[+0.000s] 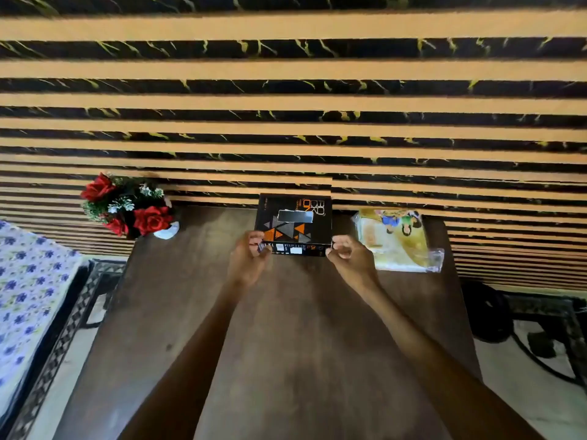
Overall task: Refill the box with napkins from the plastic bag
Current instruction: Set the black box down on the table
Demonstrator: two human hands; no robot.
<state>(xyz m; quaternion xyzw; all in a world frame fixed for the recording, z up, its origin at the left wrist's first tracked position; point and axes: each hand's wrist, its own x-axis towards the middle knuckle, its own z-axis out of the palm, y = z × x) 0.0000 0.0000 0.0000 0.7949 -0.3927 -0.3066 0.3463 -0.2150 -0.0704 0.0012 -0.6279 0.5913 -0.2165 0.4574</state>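
Note:
A black tissue box (293, 222) with orange and grey triangles and a slot on top sits at the far edge of the brown wooden table (286, 328), against the wall. My left hand (249, 257) pinches the box's near left corner. My right hand (349, 258) has its fingertips at the near right corner. To the right of the box lies the clear plastic bag of napkins (397, 242), yellow with cartoon figures printed on it, untouched.
A pot of red artificial roses (127, 208) stands at the table's far left corner. A striped black and orange wall (286, 106) runs behind the table. A flowered bedsheet (28, 281) lies at left; dark cables (508, 328) lie on the floor at right.

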